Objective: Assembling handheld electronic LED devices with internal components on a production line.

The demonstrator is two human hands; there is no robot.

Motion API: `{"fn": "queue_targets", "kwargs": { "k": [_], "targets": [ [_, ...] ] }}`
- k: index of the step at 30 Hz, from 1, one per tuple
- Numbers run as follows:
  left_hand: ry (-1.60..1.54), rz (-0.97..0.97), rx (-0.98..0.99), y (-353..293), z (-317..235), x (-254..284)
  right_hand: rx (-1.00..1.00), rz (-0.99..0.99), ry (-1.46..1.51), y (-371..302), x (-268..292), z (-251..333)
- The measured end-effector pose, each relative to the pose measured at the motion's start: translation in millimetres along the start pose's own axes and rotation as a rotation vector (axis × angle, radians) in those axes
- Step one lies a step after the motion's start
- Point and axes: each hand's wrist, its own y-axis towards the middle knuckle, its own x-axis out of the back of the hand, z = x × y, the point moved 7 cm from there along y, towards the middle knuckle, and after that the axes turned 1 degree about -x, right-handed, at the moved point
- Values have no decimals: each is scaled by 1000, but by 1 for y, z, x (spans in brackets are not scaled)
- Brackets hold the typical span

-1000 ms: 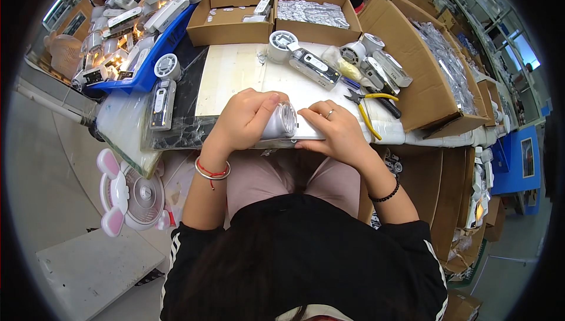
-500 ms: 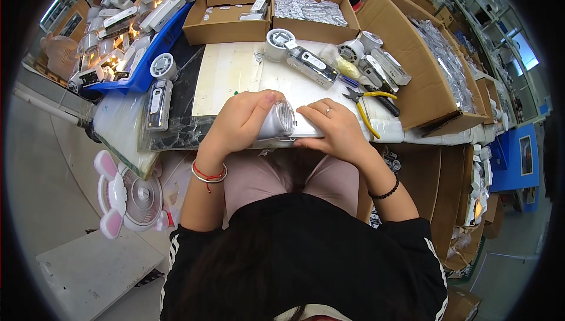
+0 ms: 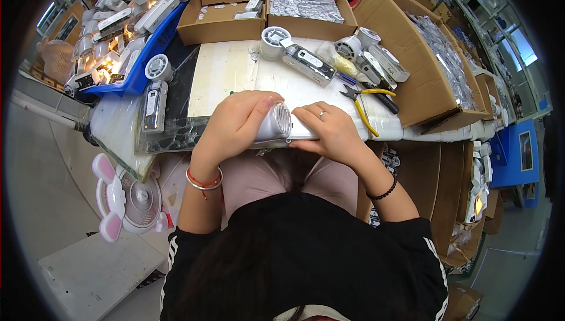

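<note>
At the table's near edge, my left hand (image 3: pixel 235 122) is wrapped round the round head of a white handheld fan (image 3: pixel 275 123). The fan's head has a clear, ribbed front. My right hand (image 3: pixel 334 134), wearing a ring, grips its white handle, most of which is hidden under the fingers. Behind the hands, another handheld fan (image 3: pixel 308 65) with a dark, glossy handle lies on the white table surface. Yellow-handled pliers (image 3: pixel 366 106) rest just beyond my right hand. One more fan (image 3: pixel 156 106) lies at the left on dark marbled sheeting.
A blue bin (image 3: pixel 138 69) heaped with white fans, some lit, stands far left. Two shallow cardboard boxes (image 3: pixel 220 31) with small parts line the back. To the right, a large tilted carton (image 3: pixel 415 80) holds clear-wrapped pieces. Several fans (image 3: pixel 385 67) cluster beside it.
The whole view has shifted slightly. Both hands keep their hold on the fan, with hardly any movement between head and handle.
</note>
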Motion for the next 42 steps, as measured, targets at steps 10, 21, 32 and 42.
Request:
{"fn": "queue_targets", "kwargs": {
  "k": [10, 21, 32, 42],
  "targets": [
    [307, -146, -95, 5, -21, -18, 13, 134, -42, 5, -1, -2],
    [300, -105, -114, 2, -17, -18, -120, 165, -185, 3, -8, 11],
    [114, -125, -7, 19, 5, -10, -81, 141, -61, 14, -6, -1],
    [210, -150, -148, 43, 4, -8, -112, -10, -50, 23, -2, -24]
  ]
}}
